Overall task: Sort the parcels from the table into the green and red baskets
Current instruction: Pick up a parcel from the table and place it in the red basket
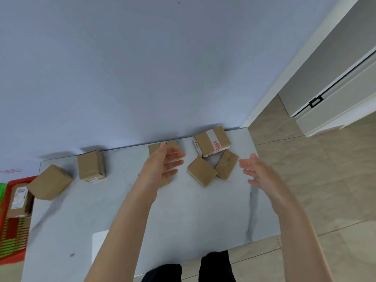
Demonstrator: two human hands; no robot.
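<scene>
Several brown cardboard parcels lie on the pale grey table. A taped parcel with red print sits at the back right, with two plain parcels in front of it, one and another. My left hand hovers open, palm facing right, in front of a parcel by the wall. My right hand is open, palm facing left, just right of the pair. The two hands flank those parcels without touching. Two more parcels stand at the left, one upright and one tilted at the table's edge.
A red basket stands beside the table's left edge with a labelled parcel in it; a green basket shows beyond it. A blue-grey wall runs behind the table. Tiled floor and a white sliding door lie to the right.
</scene>
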